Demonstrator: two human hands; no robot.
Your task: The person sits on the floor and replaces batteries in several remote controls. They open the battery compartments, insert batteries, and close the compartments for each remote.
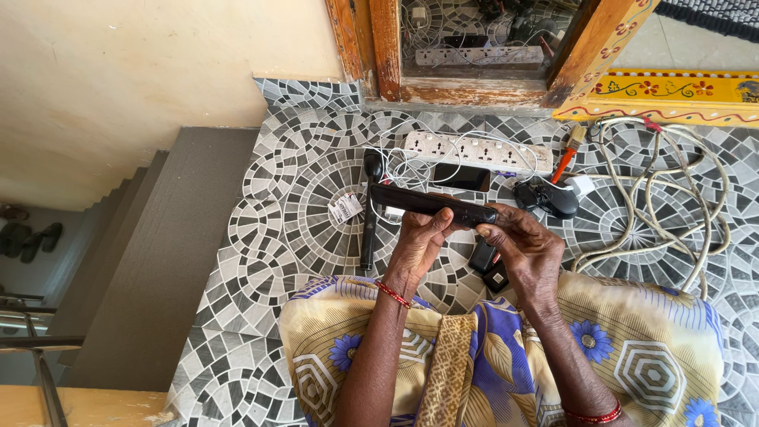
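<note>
Both my hands hold a long flat black device (419, 202) level above the patterned tile floor. My left hand (417, 243) grips it from below near its middle, thumb on the top edge. My right hand (526, 247) pinches its right end with thumb and forefinger. A white cable runs from the device's left end toward the white power strip (476, 150) lying just beyond it. A red bangle circles my left wrist.
A black phone (461, 177) lies by the power strip. A black handle-shaped tool (369, 207), a white tag (345, 208), small black adapters (489, 265), a black plug (551, 198) and a coiled grey cable (672, 213) surround my hands. Steps (150, 253) drop away at left.
</note>
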